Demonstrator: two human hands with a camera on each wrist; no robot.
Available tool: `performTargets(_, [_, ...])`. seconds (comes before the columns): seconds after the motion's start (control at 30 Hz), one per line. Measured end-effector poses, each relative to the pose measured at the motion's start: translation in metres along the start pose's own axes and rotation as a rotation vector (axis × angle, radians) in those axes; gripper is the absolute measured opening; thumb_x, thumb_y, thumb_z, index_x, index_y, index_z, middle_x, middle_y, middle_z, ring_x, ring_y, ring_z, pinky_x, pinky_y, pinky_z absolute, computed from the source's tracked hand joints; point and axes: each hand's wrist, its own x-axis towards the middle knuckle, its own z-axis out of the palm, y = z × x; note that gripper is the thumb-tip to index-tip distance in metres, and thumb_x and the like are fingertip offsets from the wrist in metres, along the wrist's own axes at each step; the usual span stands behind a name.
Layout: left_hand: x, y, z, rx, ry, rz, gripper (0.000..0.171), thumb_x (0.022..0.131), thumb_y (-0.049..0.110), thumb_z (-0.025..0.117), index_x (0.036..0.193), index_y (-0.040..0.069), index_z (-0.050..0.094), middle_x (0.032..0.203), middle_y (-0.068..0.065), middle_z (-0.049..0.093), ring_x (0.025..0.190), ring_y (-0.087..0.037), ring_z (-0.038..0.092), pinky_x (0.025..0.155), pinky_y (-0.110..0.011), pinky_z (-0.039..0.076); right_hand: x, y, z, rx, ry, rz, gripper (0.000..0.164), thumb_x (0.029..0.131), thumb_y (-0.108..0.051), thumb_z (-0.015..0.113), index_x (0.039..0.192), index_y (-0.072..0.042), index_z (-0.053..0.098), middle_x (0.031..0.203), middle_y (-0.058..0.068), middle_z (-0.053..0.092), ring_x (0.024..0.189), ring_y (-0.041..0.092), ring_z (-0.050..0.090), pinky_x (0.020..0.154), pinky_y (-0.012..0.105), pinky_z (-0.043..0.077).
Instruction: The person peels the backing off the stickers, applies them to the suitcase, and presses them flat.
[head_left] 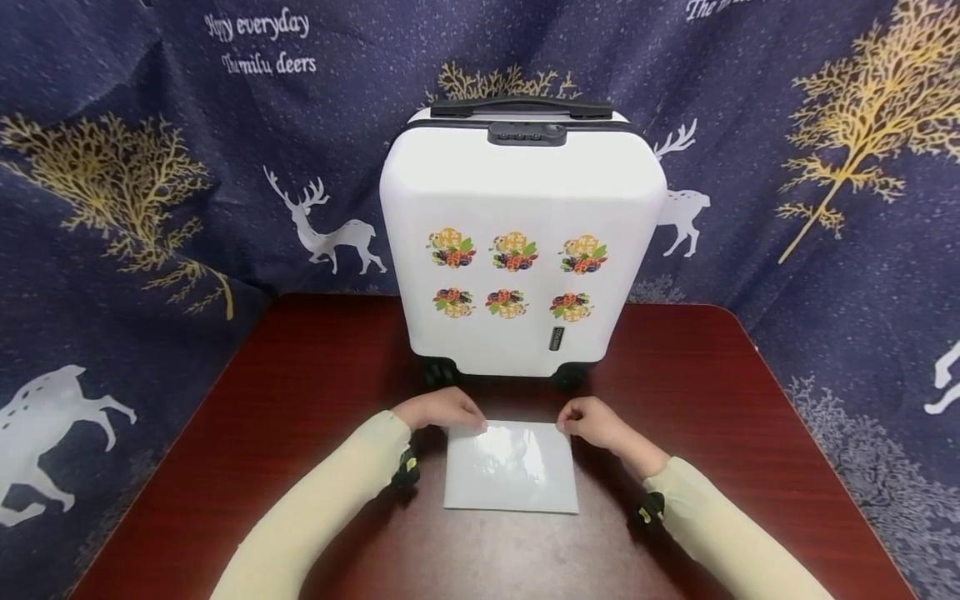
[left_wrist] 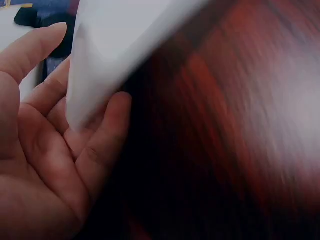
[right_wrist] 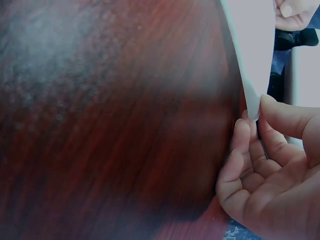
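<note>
A glossy white sheet [head_left: 512,468] lies before me at the middle of the table, its top catching bright reflections. My left hand [head_left: 448,408] holds its far left corner. In the left wrist view, that corner of the sheet [left_wrist: 107,47] lies between the thumb and the bent fingers [left_wrist: 102,145]. At the far right corner my right hand [head_left: 592,421] pinches the sheet between thumb and fingertips. The right wrist view shows the pinched corner of the sheet [right_wrist: 252,60] with the right hand [right_wrist: 275,175] around it.
A white suitcase [head_left: 517,200] stands upright beyond the sheet, with several fruit stickers [head_left: 513,252] on its front. It rests on the dark red wooden table [head_left: 315,367]. A blue cloth with deer and trees [head_left: 330,125] hangs behind and at the sides.
</note>
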Motion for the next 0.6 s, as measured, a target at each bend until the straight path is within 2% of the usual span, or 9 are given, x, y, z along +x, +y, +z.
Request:
performTargets(0.1, [-0.009, -0.011, -0.008, -0.06, 0.008, -0.027, 0.028, 0.093, 0.026, 0.07, 0.11, 0.004, 0.078, 0.098, -0.006, 0.076, 0.079, -0.01, 0.064, 0.07, -0.027, 0.057, 0.003, -0.001, 0.001, -0.008, 0.018, 0.003, 0.008, 0.092, -0.003, 0.068, 0.088, 0.003, 0.071, 0.078, 0.008, 0.067, 0.07, 0.012, 0.05, 0.063, 0.027, 0.043])
performTargets(0.23, [-0.017, -0.024, -0.014, -0.193, 0.009, -0.103, 0.026, 0.091, 0.025, 0.07, 0.103, 0.002, 0.075, 0.083, -0.005, 0.075, 0.07, -0.011, 0.069, 0.066, -0.026, 0.057, 0.005, -0.002, 0.003, -0.017, 0.034, 0.0, 0.008, 0.092, -0.003, 0.068, 0.087, 0.002, 0.071, 0.077, 0.008, 0.066, 0.068, 0.012, 0.049, 0.062, 0.027, 0.042])
performTargets(0.33, [-0.02, -0.032, -0.015, -0.31, 0.011, -0.157, 0.024, 0.09, 0.024, 0.071, 0.1, 0.002, 0.072, 0.083, -0.003, 0.075, 0.072, -0.011, 0.071, 0.065, -0.025, 0.056, 0.008, -0.003, 0.005, -0.038, 0.049, 0.002, 0.008, 0.092, -0.004, 0.069, 0.087, 0.002, 0.071, 0.078, 0.009, 0.067, 0.068, 0.012, 0.049, 0.063, 0.027, 0.042])
performTargets(0.43, [-0.023, -0.037, -0.015, -0.386, 0.02, -0.196, 0.023, 0.09, 0.022, 0.072, 0.1, 0.002, 0.071, 0.087, -0.003, 0.076, 0.076, -0.012, 0.072, 0.066, -0.024, 0.055, 0.012, -0.005, 0.006, -0.069, 0.073, 0.007, 0.008, 0.092, -0.006, 0.07, 0.087, 0.0, 0.071, 0.081, 0.009, 0.069, 0.071, 0.012, 0.051, 0.065, 0.027, 0.043])
performTargets(0.6, [-0.026, -0.042, -0.013, -0.408, 0.037, -0.254, 0.019, 0.091, 0.021, 0.073, 0.098, 0.003, 0.072, 0.085, -0.003, 0.077, 0.076, -0.011, 0.073, 0.062, -0.023, 0.054, 0.017, -0.008, 0.008, -0.091, 0.094, 0.005, 0.009, 0.092, -0.007, 0.07, 0.087, 0.001, 0.072, 0.084, 0.012, 0.071, 0.073, 0.013, 0.053, 0.068, 0.027, 0.045])
